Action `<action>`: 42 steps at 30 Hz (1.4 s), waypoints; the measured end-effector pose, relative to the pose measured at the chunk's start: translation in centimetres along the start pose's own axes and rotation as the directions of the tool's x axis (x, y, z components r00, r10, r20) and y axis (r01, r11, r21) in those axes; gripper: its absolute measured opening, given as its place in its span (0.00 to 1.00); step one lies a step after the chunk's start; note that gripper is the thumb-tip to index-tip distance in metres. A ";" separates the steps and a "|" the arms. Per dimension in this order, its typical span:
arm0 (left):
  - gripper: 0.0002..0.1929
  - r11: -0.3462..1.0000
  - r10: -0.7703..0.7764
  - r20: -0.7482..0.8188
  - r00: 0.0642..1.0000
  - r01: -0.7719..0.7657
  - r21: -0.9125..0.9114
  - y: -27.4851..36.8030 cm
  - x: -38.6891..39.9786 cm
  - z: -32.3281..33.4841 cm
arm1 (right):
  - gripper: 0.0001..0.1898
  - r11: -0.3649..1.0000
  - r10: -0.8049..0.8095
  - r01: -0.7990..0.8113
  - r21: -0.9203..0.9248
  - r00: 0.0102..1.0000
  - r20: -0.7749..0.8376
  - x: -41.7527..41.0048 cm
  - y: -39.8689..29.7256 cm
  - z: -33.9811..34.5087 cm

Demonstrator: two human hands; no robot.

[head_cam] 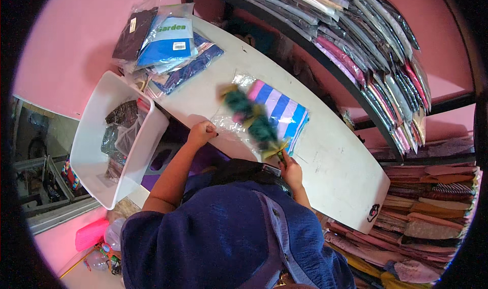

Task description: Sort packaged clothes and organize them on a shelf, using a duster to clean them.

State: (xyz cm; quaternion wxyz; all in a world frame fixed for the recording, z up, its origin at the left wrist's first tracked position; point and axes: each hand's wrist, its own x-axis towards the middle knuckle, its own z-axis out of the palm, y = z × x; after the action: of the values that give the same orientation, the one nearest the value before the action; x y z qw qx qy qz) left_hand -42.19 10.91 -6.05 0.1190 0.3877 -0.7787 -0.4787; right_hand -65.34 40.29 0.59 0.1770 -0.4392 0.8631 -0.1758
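My right hand (291, 170) is closed around the handle of a green and yellow duster (253, 117), blurred by motion. The duster passes over a clear plastic bag (228, 125) on the white table (335, 163). A folded cloth with blue, lilac and pink stripes (284, 112) lies in or under clear plastic, right beside the duster. At the table's near edge, my left hand (203, 132) has its thumb and fingertips together at the left rim of the plastic bag; whether it pinches the film is not clear.
A white plastic bin (114, 144) with bagged items stands at the left. Packaged garments (167, 41) are piled on the table's far left end. A dark-framed shelf (343, 68) of bagged clothes rises behind the table. Stacked folded fabrics (427, 213) fill the right side.
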 end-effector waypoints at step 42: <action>0.34 0.565 0.377 0.247 0.893 -0.433 0.702 3.3 3.8 2.0 | 0.29 0.990 0.038 -0.043 -0.137 0.999 -0.035 -0.4 -1.1 -0.1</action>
State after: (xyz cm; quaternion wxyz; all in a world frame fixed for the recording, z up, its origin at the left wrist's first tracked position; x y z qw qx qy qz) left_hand -47.46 10.33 -5.04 0.0306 0.1961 -0.9757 -0.0930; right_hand -64.42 40.01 1.23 0.1358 -0.4299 0.8846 -0.1190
